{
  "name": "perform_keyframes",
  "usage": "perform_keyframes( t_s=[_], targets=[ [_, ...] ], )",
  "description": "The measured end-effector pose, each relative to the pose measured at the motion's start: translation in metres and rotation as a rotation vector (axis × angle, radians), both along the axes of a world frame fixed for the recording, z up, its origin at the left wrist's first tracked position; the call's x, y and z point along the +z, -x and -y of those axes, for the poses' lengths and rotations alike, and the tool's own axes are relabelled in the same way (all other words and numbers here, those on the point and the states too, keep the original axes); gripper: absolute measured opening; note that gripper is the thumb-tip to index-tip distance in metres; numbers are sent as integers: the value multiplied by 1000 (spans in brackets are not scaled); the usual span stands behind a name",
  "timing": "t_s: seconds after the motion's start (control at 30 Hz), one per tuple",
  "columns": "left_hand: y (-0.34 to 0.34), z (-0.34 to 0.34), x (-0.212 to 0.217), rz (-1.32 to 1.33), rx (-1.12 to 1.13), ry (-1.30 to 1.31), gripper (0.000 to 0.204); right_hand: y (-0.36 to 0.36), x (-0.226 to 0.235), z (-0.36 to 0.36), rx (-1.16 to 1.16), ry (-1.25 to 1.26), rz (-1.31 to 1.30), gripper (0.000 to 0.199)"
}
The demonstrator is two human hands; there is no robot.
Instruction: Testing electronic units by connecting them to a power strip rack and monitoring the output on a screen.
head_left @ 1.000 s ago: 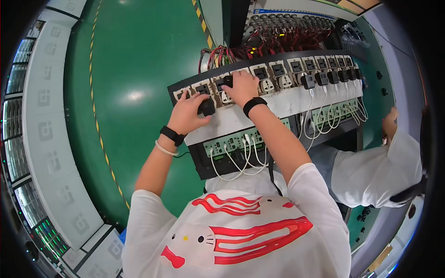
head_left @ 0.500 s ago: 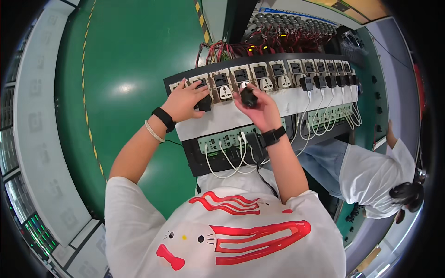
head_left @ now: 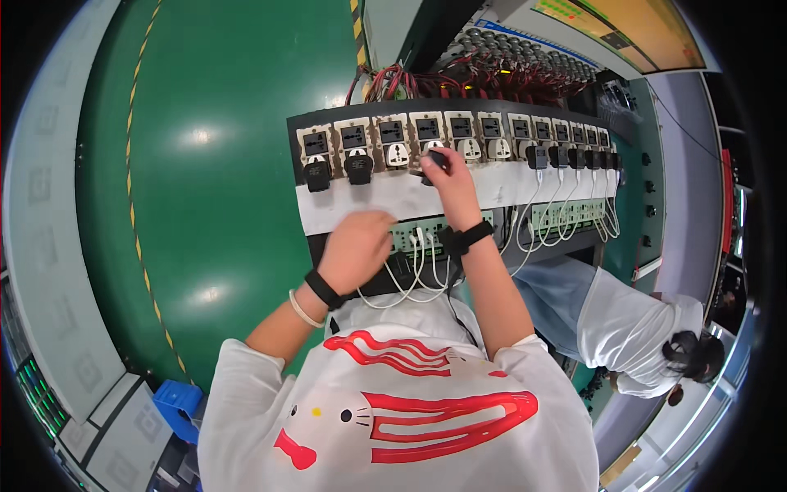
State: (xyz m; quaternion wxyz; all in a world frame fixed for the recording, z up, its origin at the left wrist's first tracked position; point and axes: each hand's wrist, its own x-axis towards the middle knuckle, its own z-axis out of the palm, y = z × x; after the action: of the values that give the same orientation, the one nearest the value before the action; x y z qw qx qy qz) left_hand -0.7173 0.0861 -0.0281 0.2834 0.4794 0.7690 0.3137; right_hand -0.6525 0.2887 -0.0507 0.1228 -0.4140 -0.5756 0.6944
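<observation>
My right hand (head_left: pixel 457 184) grips a black plug-in power adapter (head_left: pixel 435 162) in front of a white socket in the row on the bench. Smeared by motion, my left hand (head_left: pixel 357 248) is over the left end of a green circuit board (head_left: pixel 475 221); whether its fingers hold anything is unclear. Two black adapters sit in the leftmost sockets, one at the end (head_left: pixel 317 174) and one beside it (head_left: pixel 358 167). Between them and my right hand, a white socket (head_left: pixel 397 155) has nothing plugged in. White USB cables (head_left: pixel 420 266) run from the board toward me.
More adapters (head_left: pixel 537 156) with white cables fill the right-hand sockets, above a second green board (head_left: pixel 566 215). Bundled red wires (head_left: pixel 393 84) lie behind the panel. A co-worker in a white shirt (head_left: pixel 627 324) is at the right. A blue bin (head_left: pixel 176 402) stands at lower left.
My left hand has left the adapter at the left sockets and come down toward the green board, uncovering both left adapters. My right hand still holds its adapter, now turned differently.
</observation>
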Motion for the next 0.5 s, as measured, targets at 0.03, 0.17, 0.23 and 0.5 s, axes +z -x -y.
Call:
perform_keyframes(
  t_s=[0.03,0.17,0.23,0.5],
  targets=[
    [-12,-1,-2,-29,-76,-3,39,4,-2,2,128,-284,41,43],
    [-55,-11,-18,-231,-254,231,40,19,-6,13,327,-928,43,45],
    [-66,-15,-27,-355,-256,212,34,25,-6,18,344,-952,44,45],
    [-53,1,-21,-87,-73,42,31,36,-9,37,284,-995,133,38]
  ],
)
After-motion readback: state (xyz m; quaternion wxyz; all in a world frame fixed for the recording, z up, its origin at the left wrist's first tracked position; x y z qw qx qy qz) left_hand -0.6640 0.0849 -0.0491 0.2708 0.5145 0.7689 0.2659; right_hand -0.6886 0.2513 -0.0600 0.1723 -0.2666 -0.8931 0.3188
